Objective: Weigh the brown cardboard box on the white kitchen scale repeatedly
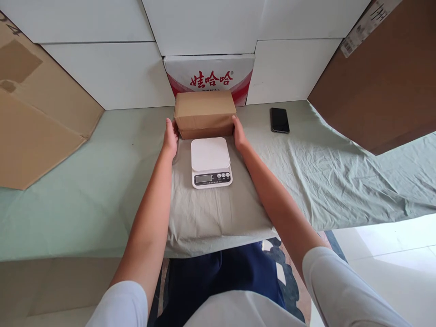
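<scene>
Brown box [206, 106] just behind white scale [210, 155]

Seen from the head camera, the right hand [240, 134] has its fingers clamped on the box's right end, at a cloth-covered table [112, 172]. The left hand [170, 139] is at the left end; whether its fingers grip cannot be told.

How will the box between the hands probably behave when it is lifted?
The box is probably fairly stiff, as its edges look mostly straight. It seems unlikely to roll, given its flat sides. Its front may give slightly, since a crease or seam shows low there.
</scene>
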`<state>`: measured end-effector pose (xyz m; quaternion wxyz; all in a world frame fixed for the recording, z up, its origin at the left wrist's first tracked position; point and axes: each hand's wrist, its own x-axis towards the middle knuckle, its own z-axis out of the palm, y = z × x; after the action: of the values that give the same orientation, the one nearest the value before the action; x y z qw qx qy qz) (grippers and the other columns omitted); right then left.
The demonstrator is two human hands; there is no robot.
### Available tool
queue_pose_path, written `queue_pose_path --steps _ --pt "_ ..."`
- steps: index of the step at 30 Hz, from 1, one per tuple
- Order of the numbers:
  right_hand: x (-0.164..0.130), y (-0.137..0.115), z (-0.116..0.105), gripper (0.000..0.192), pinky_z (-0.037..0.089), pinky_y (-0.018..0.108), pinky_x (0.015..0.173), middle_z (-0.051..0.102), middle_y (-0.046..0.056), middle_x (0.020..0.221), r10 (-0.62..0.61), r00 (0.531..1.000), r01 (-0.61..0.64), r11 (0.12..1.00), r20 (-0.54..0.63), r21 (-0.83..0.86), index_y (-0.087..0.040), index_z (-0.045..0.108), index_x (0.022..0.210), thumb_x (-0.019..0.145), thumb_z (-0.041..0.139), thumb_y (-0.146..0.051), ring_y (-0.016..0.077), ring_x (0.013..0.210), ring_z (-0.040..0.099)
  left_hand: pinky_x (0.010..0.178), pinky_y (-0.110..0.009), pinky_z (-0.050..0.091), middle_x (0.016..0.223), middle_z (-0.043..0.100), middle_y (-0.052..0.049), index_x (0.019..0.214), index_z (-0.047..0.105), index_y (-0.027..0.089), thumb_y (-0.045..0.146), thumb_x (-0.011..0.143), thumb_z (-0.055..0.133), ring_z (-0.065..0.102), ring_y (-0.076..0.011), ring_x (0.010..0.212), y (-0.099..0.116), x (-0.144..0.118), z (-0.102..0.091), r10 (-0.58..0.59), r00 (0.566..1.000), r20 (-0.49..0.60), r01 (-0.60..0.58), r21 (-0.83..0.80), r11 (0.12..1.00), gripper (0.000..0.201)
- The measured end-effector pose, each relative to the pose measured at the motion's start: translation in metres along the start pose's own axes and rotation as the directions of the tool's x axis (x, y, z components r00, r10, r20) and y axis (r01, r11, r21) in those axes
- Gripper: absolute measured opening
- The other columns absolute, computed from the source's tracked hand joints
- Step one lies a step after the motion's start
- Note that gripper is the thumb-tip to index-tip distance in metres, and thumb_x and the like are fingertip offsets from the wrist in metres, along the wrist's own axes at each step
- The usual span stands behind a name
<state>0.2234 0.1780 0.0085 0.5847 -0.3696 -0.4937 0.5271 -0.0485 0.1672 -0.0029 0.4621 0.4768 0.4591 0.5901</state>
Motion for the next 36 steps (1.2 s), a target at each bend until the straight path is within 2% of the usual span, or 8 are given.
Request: queue_pose_path --steps 3,11,15,22,25,29,33,36 --pt "-0.004 -0.003 0.004 0.07 0.021 0.04 0.139 0.055 -0.005 0.161 -0.068 0.998 0.067 0.996 -0.007 -0.06 -0.028 0.059 0.137 0.083 0.052 -0.072 0.0207 0.161 0.035 0.131 -0.044 0.029 0.158 0.057 -0.012 0.144 0.059 0.024 0.094 0.081 0.031 0.04 -0.0274 0.157 -0.001 0.0 0.008 0.021 1.0 0.02 -0.02 -0.023 1.0 0.098" --pt "-0.006 -0.004 0.005 0.078 0.022 0.041 0.139 0.051 0.0 0.163 -0.082 0.997 0.082 0.996 0.0 -0.037 -0.024 0.053 0.142 0.081 0.052 -0.073 0.0218 0.162 0.035 0.13 -0.043 0.031 0.159 0.056 -0.011 0.147 0.057 0.025 0.093 0.082 0.031 0.04 -0.0251 0.158 -0.001 0.0 0.015 0.024 0.999 0.025 -0.023 -0.054 0.998 0.097" --pt "-0.004 -0.005 0.006 0.078 0.018 0.043 0.14 0.048 -0.003 0.166 -0.068 0.998 0.068 0.997 0.001 -0.022 -0.028 0.05 0.144 0.082 0.05 -0.074 0.0196 0.163 0.032 0.13 -0.045 0.032 0.162 0.052 -0.012 0.147 0.056 0.025 0.093 0.082 0.032 0.04 -0.0265 0.158 0.003 -0.002 0.016 0.009 1.0 0.012 -0.008 -0.057 0.998 0.097" --pt "-0.009 -0.04 0.022 0.084 0.017 0.045 0.141 0.044 -0.01 0.168 -0.183 0.979 0.19 0.978 0.094 -0.083 -0.037 0.044 0.15 0.08 0.049 -0.083 0.0204 0.165 0.025 0.13 -0.042 0.031 0.167 0.046 -0.01 0.151 0.051 0.025 0.086 0.091 0.025 0.036 -0.0253 0.16 0.032 -0.014 0.008 0.081 0.996 -0.026 -0.082 -0.052 0.995 0.089" --pt "-0.021 -0.062 0.03 0.082 0.021 0.045 0.14 0.045 -0.01 0.167 -0.219 0.964 0.236 0.966 0.154 -0.108 -0.04 0.042 0.151 0.082 0.046 -0.084 0.0219 0.165 0.025 0.13 -0.046 0.033 0.169 0.042 -0.011 0.149 0.052 0.025 0.089 0.088 0.028 0.036 -0.0269 0.16 0.051 -0.031 0.001 0.114 0.993 -0.011 -0.114 -0.034 0.993 0.091" --pt "-0.058 -0.08 0.027 0.078 0.024 0.043 0.138 0.044 -0.006 0.168 -0.244 0.948 0.27 0.957 0.206 -0.109 -0.036 0.041 0.152 0.087 0.045 -0.079 0.0227 0.164 0.029 0.129 -0.05 0.033 0.16 0.053 -0.011 0.141 0.059 0.028 0.09 0.085 0.031 0.041 -0.0296 0.157 0.068 -0.072 -0.003 0.176 0.984 0.011 -0.176 -0.023 0.984 0.088" --pt "-0.109 -0.081 0.012 0.069 0.025 0.044 0.137 0.044 -0.005 0.167 -0.196 0.961 0.223 0.967 0.197 -0.125 -0.037 0.044 0.151 0.092 0.046 -0.072 0.0232 0.162 0.032 0.128 -0.05 0.034 0.154 0.059 -0.012 0.136 0.063 0.027 0.089 0.086 0.03 0.044 -0.0319 0.155 0.065 -0.127 0.003 0.176 0.984 0.037 -0.176 -0.004 0.984 0.086" --pt "-0.139 -0.076 0.005 0.067 0.03 0.042 0.135 0.05 -0.002 0.162 -0.147 0.98 0.164 0.979 0.138 -0.118 -0.036 0.045 0.15 0.092 0.046 -0.069 0.0236 0.159 0.037 0.127 -0.047 0.036 0.154 0.06 -0.012 0.139 0.061 0.027 0.088 0.088 0.029 0.045 -0.0303 0.154 0.054 -0.157 0.012 0.155 0.988 0.018 -0.156 0.027 0.987 0.086"
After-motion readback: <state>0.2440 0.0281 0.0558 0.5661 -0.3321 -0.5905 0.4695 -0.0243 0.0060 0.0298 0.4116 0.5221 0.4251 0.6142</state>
